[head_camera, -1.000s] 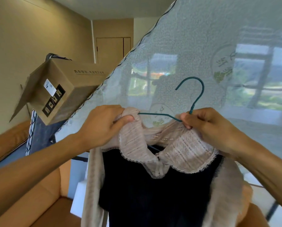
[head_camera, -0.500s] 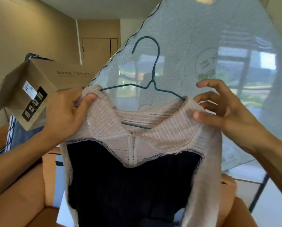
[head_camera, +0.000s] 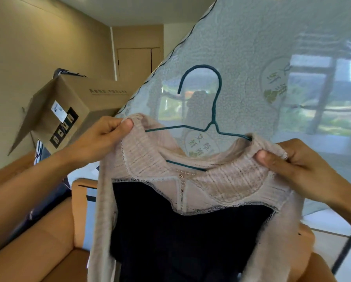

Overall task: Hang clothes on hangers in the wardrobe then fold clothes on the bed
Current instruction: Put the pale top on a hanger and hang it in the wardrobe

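A beige knitted top point(head_camera: 154, 161) with a wide lace-edged collar and a dark navy body point(head_camera: 187, 237) hangs on a teal wire hanger point(head_camera: 213, 110), whose hook points up and left. My left hand point(head_camera: 107, 133) pinches the top's left shoulder over the hanger's end. My right hand point(head_camera: 297, 159) grips the right shoulder at the other end. I hold the garment up in front of me, its lower part running out of view at the bottom.
A large pale blue quilted sheet point(head_camera: 272, 47) with printed emblems stands tilted behind the hanger. A brown cardboard box point(head_camera: 72, 106) sits at the left above an orange-brown sofa point(head_camera: 38, 251). A closed door point(head_camera: 138, 62) lies at the far end of beige walls.
The hanger has turned upright with its hook now pointing left. My right hand has closed on the right shoulder of the top, and both shoulders now sit spread over the hanger's ends.
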{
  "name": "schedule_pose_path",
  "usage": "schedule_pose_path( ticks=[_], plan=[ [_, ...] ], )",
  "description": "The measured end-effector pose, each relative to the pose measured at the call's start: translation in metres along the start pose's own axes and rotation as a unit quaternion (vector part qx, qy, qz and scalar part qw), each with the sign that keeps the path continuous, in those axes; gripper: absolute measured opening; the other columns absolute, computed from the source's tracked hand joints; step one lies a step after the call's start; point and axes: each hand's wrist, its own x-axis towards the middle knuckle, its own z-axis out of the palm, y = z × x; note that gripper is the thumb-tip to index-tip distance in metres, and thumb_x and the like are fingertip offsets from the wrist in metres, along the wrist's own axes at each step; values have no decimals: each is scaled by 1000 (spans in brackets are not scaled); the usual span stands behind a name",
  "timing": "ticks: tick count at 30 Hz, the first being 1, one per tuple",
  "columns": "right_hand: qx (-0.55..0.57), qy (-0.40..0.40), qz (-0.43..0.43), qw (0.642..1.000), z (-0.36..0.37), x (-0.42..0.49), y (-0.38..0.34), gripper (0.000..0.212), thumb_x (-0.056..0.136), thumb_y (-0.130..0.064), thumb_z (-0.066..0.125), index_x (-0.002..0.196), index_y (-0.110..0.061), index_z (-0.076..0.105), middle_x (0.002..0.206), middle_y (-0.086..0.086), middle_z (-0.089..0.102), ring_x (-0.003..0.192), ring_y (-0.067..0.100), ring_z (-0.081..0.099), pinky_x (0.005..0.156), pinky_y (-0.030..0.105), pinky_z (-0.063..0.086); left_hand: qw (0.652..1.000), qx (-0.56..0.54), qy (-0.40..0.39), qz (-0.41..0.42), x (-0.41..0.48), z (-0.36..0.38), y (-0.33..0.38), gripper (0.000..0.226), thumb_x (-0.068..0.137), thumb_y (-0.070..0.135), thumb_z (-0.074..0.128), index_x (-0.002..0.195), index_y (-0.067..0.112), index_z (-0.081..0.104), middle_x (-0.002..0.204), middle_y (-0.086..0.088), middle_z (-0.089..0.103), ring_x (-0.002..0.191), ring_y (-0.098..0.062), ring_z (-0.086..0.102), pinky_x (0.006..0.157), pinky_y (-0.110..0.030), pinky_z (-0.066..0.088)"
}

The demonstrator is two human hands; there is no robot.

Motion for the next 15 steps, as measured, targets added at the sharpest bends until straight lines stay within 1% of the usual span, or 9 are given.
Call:
schedule_pose_path(
  ticks=[3,5,7,9,10,11,13,14,15],
  plan=[
    [-10,-21,-15,1000,-6,2,-3,81,85,-76,52,56,0,50,49,18,39,49,10,38,44,36,28,996,-87,16,-22,2,-3,4,47,87,58,50,74,22,77,76,4,75,72,-9,70,69,-19,55],
    [-21,-56,1,998,-8,6,-6,85,85,-77,52,61,5,55,54,25,48,49,16,43,46,43,36,991,-130,18,-33,6,0,7,42,84,53,48,73,26,79,76,6,75,71,-6,70,69,-16,55],
    [-36,-104,15,994,-5,10,-9,87,87,-75,50,68,10,57,62,32,54,48,34,51,51,52,43,990,-138,7,-34,8,1,9,45,87,52,48,75,21,77,76,-1,74,73,-10,69,72,-18,55],
    [-52,-118,7,992,-1,14,-14,81,89,-69,49,65,8,52,57,27,48,47,40,47,50,50,40,990,-133,-22,-45,8,4,10,61,98,53,46,86,-2,70,84,-24,69,80,-21,65,77,-22,53],
    [-54,-111,7,992,0,15,-15,80,89,-68,49,64,7,50,55,26,45,46,39,45,49,49,38,990,-125,-31,-51,7,7,9,66,102,50,43,86,-11,62,83,-28,64,78,-23,62,77,-22,51],
    [-47,-100,14,994,0,16,-14,81,88,-69,51,65,9,51,57,30,47,47,41,47,51,50,40,991,-114,-31,-67,6,10,9,64,104,46,41,78,-9,59,75,-22,63,72,-19,60,72,-20,49],
    [-21,-67,45,997,-5,16,-6,89,82,-74,56,72,14,53,65,40,50,48,40,50,53,53,43,993,-62,-35,-90,3,17,8,51,101,43,39,60,17,56,60,4,57,57,-4,53,61,-15,44],
    [-11,-46,61,997,-8,16,-2,92,78,-77,59,74,15,54,67,42,50,50,33,49,53,51,41,995,-11,-32,-91,0,19,6,52,101,48,38,55,28,49,57,11,50,53,-1,47,59,-16,40],
    [7,-29,80,996,-10,15,2,92,75,-78,61,74,14,57,69,44,51,55,29,49,55,46,40,995,50,-20,-82,-3,20,1,56,102,55,37,54,28,41,56,12,43,54,-1,42,58,-20,35]
  ],
)
